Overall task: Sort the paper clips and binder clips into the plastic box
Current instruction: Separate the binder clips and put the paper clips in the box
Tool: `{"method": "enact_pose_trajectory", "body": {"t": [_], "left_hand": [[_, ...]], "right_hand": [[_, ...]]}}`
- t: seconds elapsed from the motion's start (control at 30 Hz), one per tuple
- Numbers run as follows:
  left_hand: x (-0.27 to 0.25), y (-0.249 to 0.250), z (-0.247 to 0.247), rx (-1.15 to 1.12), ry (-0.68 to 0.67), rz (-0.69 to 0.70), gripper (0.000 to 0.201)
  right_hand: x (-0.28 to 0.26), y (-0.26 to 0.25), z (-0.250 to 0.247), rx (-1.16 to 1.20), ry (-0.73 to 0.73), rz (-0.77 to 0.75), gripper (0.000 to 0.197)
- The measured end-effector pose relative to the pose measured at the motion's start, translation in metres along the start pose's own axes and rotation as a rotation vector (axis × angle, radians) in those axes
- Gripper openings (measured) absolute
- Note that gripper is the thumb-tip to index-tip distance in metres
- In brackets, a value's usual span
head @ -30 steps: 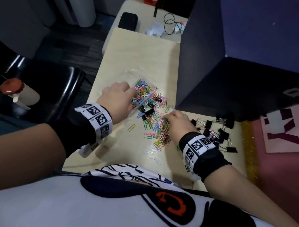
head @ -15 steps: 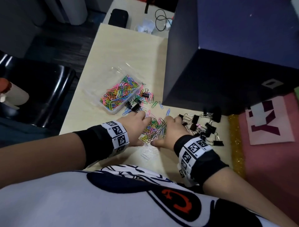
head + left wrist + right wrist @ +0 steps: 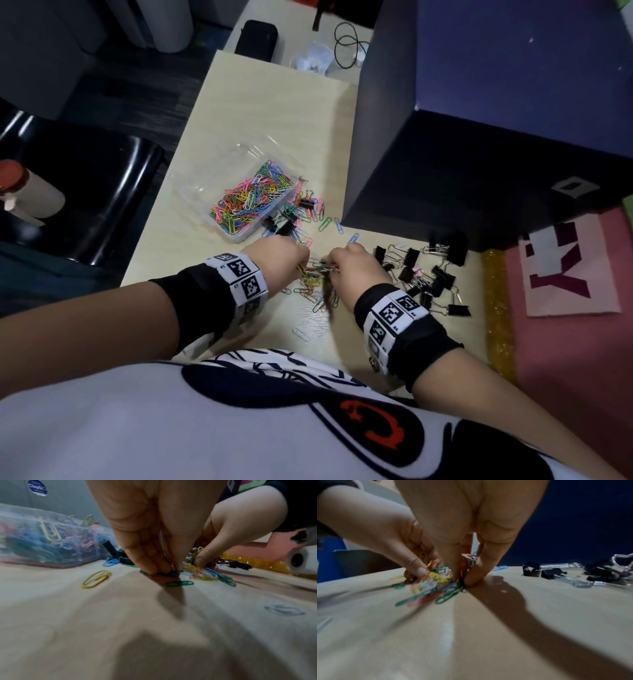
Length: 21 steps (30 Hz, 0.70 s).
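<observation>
Both hands work at one loose heap of coloured paper clips lying on the table close to the person's body. The left hand comes at the heap from the left with its fingers curled down, and in the left wrist view thumb and fingertips pinch a few clips against the tabletop. The right hand closes on the same heap from the right; in the right wrist view its fingers are bent round a bunch of clips, some of which trail blurred below the hand. The two hands nearly touch over the heap.

The plastic box stands on the table beyond the left hand, clear-walled and well filled with coloured clips. A scatter of paper clips mixed with a few black binder clips lies just beside its near right corner. A larger group of binder clips is spread to the right of the right hand, near the table's edge. One yellow clip lies alone left of the left hand, and a pale clip lies alone nearer the body.

A dark box stands at the right of the table.
</observation>
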<state>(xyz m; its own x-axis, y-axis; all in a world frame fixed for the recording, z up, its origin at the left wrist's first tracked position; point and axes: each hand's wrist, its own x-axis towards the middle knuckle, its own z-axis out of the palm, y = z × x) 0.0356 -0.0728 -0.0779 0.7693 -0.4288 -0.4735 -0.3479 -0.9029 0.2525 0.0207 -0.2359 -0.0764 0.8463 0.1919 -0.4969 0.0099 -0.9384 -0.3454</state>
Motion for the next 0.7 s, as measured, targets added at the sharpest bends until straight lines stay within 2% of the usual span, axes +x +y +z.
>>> {"method": "enact_pose_trajectory", "body": {"t": [0.2, 0.4, 0.53, 0.7], "left_hand": [[-0.018, -0.015, -0.017, -0.124, 0.143, 0.006, 0.020], [-0.035, -0.045, -0.048, -0.255, 0.322, -0.061, 0.015], [-0.037, -0.071, -0.062, -0.243, 0.379, -0.130, 0.015], [-0.029, -0.093, -0.063, -0.245, 0.389, -0.186, 0.021]], "right_hand": [[0.004, -0.006, -0.018, 0.043, 0.044, 0.044, 0.022], [0.015, -0.042, -0.036, 0.053, 0.128, -0.119, 0.019], [0.039, -0.073, -0.041, 0.071, 0.212, -0.187, 0.020], [0.070, -0.104, -0.045, 0.150, 0.272, -0.122, 0.024]]}}
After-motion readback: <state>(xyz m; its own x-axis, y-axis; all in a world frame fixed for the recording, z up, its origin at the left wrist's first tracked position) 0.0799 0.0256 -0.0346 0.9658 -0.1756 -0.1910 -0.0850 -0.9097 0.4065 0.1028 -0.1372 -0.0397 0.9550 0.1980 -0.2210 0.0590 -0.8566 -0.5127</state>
